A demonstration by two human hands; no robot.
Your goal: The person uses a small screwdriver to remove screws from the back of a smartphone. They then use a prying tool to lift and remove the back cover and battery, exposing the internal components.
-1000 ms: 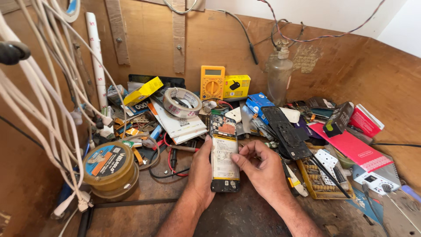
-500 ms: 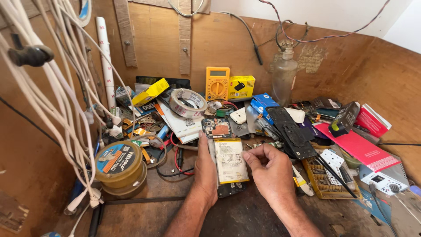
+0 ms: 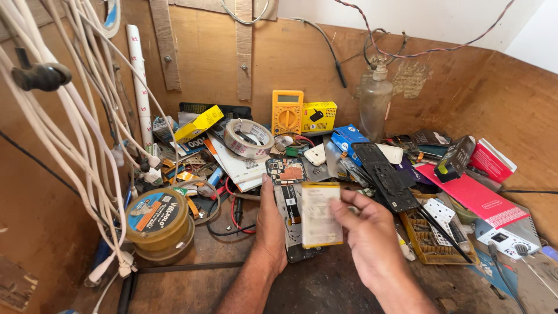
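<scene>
Here the right hand [image 3: 372, 232] pinches a flat yellow-white battery [image 3: 319, 214] by its edge, tilted above the opened phone [image 3: 289, 200], which the left hand [image 3: 271, 227] grips to steady on the cluttered bench [image 3: 325, 285]; a solder tin [image 3: 158, 224] stands near.

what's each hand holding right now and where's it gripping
The right hand pinches the flat white phone battery by its right edge. The left hand steadies the opened phone along its left side on the bench.
</scene>
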